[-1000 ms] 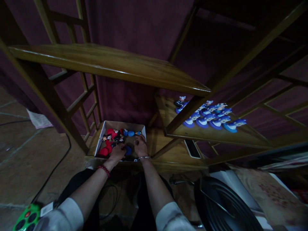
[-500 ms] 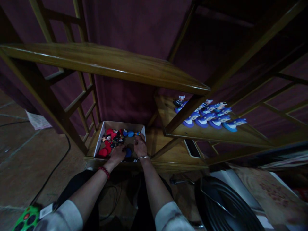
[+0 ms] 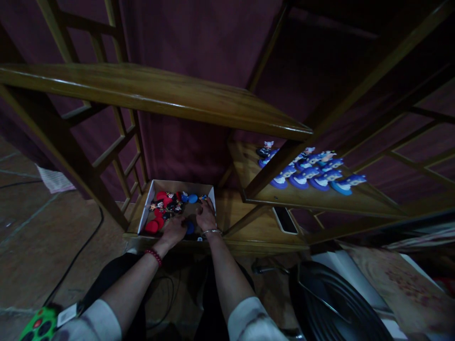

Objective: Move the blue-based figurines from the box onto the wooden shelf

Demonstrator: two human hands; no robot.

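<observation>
A shallow cardboard box [image 3: 147, 208] on the lower wooden shelf holds several small figurines lying down. Red-based figurines [image 3: 158, 220] fill its left side, and a figurine with a light blue base [image 3: 192, 198] lies near the back wall. My left hand [image 3: 175, 230], with a red bead bracelet at the wrist, has its fingers curled at a dark figurine with a blue base [image 3: 191, 228]. On the right side of the box, my right hand [image 3: 206, 217] closes its fingers on a small colourful figurine [image 3: 203, 197]. The dim light hides the exact fingertip contact.
Several blue and white figurines [image 3: 302, 177] stand in rows on the raised shelf at right. A phone [image 3: 285, 220] lies on the lower shelf. A wooden board [image 3: 152, 92] spans above the box. A black ribbed chair seat [image 3: 330, 303] is at lower right, and a cable [image 3: 80, 255] runs across the floor.
Both hands stay in the box in nearly the same place; the fingers shift only slightly. The view has moved a little.
</observation>
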